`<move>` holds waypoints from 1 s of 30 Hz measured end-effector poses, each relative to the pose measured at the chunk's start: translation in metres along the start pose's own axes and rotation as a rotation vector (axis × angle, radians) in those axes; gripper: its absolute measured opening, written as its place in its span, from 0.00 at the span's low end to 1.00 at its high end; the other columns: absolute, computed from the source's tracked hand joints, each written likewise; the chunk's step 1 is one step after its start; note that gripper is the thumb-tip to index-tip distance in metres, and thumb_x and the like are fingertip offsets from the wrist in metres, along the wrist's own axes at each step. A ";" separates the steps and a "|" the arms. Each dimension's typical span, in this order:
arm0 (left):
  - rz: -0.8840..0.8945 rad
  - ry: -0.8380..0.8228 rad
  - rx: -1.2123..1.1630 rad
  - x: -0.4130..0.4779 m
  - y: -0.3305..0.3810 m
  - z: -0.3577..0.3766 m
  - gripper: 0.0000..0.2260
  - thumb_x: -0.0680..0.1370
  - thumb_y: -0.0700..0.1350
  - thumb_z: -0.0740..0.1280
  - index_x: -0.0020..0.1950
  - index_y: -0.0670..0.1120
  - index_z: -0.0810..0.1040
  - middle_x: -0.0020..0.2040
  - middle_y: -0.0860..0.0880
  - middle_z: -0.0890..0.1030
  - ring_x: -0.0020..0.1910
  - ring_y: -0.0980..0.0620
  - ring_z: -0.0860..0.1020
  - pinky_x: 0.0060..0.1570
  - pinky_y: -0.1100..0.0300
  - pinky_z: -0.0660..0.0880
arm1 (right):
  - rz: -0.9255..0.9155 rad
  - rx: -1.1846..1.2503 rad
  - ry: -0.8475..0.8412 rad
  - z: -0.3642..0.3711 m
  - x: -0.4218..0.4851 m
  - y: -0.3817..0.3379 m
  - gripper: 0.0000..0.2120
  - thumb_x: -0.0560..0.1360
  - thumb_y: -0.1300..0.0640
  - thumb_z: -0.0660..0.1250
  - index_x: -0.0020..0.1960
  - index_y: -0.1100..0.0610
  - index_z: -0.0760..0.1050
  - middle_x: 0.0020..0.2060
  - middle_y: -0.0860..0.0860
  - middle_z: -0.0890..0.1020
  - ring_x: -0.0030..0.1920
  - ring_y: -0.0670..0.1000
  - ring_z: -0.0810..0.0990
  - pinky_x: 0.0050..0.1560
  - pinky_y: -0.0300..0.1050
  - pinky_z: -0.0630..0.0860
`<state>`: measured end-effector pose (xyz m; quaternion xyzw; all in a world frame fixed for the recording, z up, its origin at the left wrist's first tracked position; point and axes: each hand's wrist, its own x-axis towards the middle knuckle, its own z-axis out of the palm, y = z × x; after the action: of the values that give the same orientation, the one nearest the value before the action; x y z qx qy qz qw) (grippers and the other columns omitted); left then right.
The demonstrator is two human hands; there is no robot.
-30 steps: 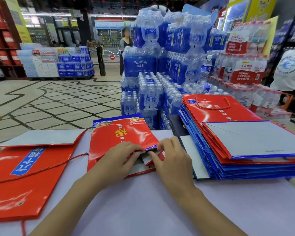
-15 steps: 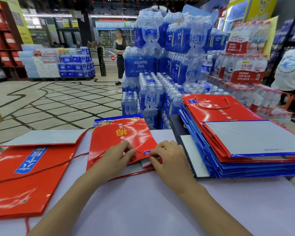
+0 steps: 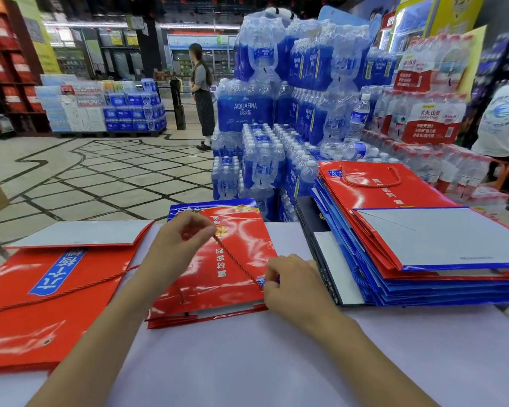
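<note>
Glossy red paper, printed with white and gold characters and banded in blue along its far side, makes up the flat gift bag (image 3: 249,233). It lies at the middle of the table (image 3: 247,362), toward the far edge. A twisted red cord (image 3: 235,259) runs taut across its face. The left hand (image 3: 180,239), raised over the bag, pinches one end of the cord. The right hand (image 3: 291,286) pinches the other end at the bag's near right corner. Another red bag (image 3: 41,304) lies at the left edge, and a stack of bags (image 3: 394,230) at the right.
</note>
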<state>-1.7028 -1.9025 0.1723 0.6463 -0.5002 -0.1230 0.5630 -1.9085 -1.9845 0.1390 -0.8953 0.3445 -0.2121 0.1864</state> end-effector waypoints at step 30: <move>-0.062 0.072 0.738 -0.007 -0.051 0.018 0.09 0.79 0.53 0.61 0.51 0.50 0.77 0.50 0.51 0.80 0.52 0.49 0.77 0.57 0.50 0.71 | 0.683 0.679 -0.117 -0.010 0.037 -0.012 0.23 0.63 0.55 0.81 0.54 0.60 0.77 0.47 0.55 0.83 0.48 0.55 0.82 0.50 0.48 0.79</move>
<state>-1.6936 -1.9145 0.1197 0.8245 -0.4710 0.0715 0.3053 -1.8819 -2.0040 0.1630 -0.6300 0.5192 -0.1885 0.5459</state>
